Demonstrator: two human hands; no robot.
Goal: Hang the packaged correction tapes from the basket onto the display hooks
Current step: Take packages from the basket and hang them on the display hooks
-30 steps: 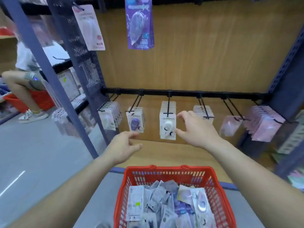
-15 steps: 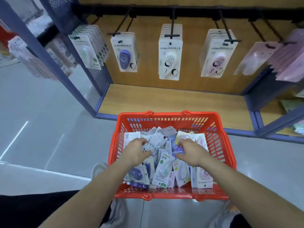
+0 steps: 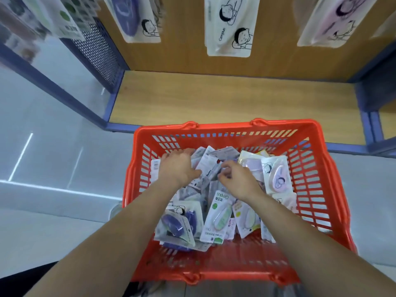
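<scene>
Red basket (image 3: 225, 125) close by, packaged correction tapes (image 3: 220, 213) heaped inside, left hand (image 3: 176, 168) on the heap, fingertips hidden, right hand (image 3: 239, 182) beside it, fingers (image 3: 228, 166) bent over a blurry pack (image 3: 211, 168), grip on either side not clear, wooden shelf (image 3: 214, 97) behind, hanging packs (image 3: 228, 26) cut off at top.

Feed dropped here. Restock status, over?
Left hand and right hand both in red basket, on the correction tape packs; grip unclear. No pack lifted out yet. Nothing in the way.
</scene>
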